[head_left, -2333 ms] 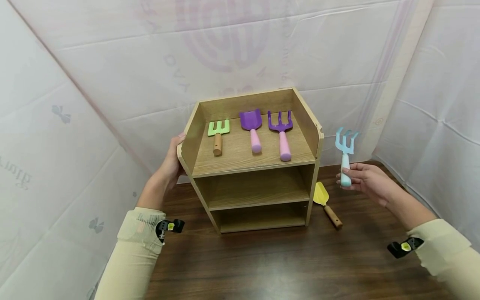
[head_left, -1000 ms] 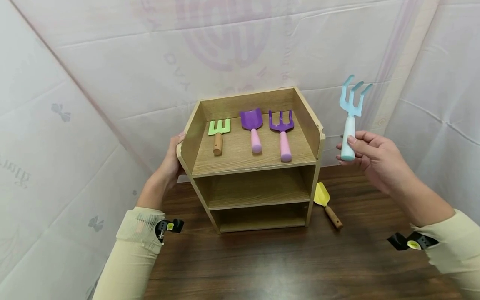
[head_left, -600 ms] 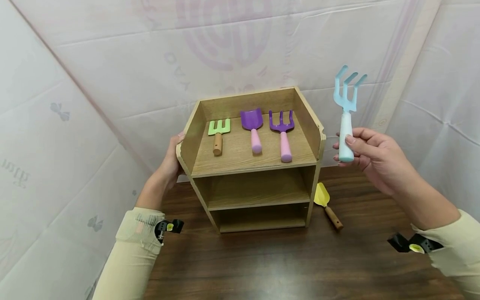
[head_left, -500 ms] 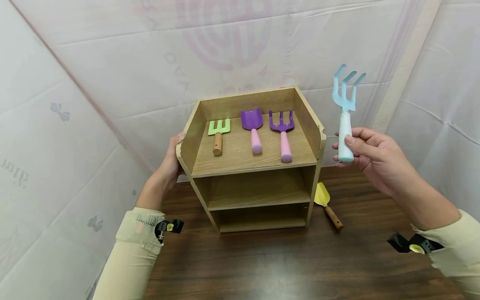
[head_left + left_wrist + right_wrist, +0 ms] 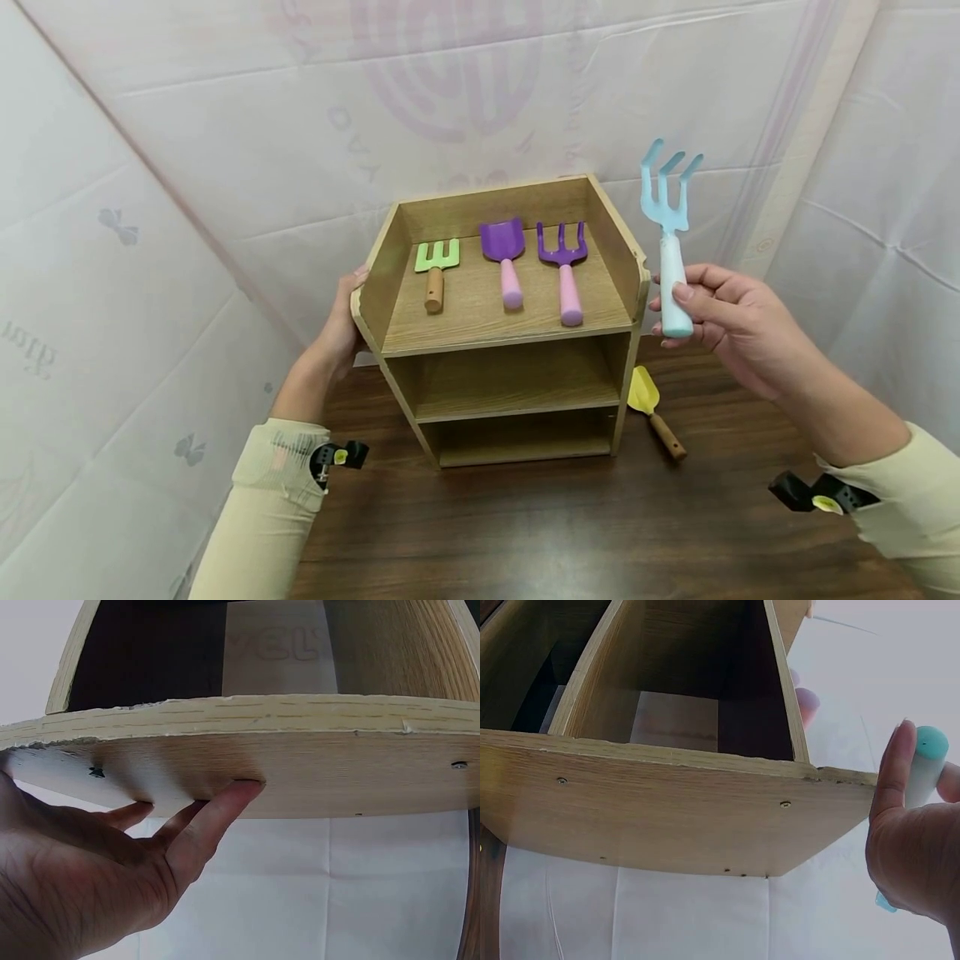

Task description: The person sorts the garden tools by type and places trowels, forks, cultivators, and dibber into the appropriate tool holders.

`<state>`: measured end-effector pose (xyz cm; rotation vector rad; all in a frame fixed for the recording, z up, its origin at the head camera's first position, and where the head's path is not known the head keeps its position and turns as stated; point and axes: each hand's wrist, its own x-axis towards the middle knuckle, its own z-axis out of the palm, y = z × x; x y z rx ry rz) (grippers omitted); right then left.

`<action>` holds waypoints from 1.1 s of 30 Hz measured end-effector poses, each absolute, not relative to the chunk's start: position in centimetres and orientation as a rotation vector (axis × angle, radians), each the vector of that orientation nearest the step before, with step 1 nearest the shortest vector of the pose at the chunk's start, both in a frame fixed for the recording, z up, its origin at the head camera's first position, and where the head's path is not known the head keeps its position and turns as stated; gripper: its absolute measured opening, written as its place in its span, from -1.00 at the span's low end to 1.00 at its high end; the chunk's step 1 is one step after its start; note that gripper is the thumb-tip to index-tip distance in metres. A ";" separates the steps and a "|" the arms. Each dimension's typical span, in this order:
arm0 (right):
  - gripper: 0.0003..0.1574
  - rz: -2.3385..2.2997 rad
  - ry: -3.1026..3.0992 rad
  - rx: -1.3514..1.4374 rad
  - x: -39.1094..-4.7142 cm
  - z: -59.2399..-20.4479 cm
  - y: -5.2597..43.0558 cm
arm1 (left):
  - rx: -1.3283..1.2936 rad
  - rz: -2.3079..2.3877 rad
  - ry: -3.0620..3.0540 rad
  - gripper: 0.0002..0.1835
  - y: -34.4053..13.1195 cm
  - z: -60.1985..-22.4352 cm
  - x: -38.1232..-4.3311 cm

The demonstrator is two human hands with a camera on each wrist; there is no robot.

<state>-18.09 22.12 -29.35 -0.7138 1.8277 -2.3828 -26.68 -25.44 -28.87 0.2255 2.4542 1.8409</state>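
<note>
My right hand (image 5: 738, 325) pinches the pale handle of a light blue garden hand rake (image 5: 667, 208) between thumb and fingers. It is held up in the air, just right of a small wooden shelf unit (image 5: 480, 327), with its three bent tines pointing up. The handle's turquoise end (image 5: 931, 741) shows in the right wrist view. My left hand (image 5: 337, 329) is at the unit's left side, fingertips pressing on the outer panel (image 5: 337, 772); its thumb is hidden. On the top shelf lie a small green rake (image 5: 437, 257), a purple shovel (image 5: 502, 240) and a purple rake (image 5: 567, 287).
A yellow trowel (image 5: 642, 392) with a wooden handle lies on the dark wooden table (image 5: 525, 533), by the unit's right foot. The unit has raised side and back walls round its top. White sheeting (image 5: 300, 150) hangs behind and on both sides.
My right hand has lifted the light blue rake from lower beside the unit, then shifted it left toward the unit and slightly down. The left hand stays on the side panel.
</note>
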 end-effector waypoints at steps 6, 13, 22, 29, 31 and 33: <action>-0.77 -2.362 1.853 -0.720 -18.0 -29.3 21.8 | 0.229 1.854 2.449 -0.22 -25.5 -28.8 -26.7; -0.78 -2.356 1.890 -0.736 -17.6 -29.3 21.3 | 0.237 1.845 2.458 -0.22 -25.6 -28.9 -26.6; -0.74 -2.239 1.957 -0.789 -16.7 -29.2 19.5 | 0.218 1.817 2.472 -0.20 -25.6 -28.9 -26.6; -0.73 -2.114 1.994 -0.783 -16.3 -29.4 18.0 | 0.214 1.834 2.448 -0.19 -25.5 -28.9 -26.6; -0.72 -2.073 2.004 -0.785 -16.3 -29.7 17.7 | 0.212 1.843 2.441 -0.19 -25.5 -28.9 -26.5; -0.72 -2.025 2.016 -0.803 -16.2 -29.9 17.5 | 0.210 1.835 2.449 -0.19 -25.4 -28.8 -26.5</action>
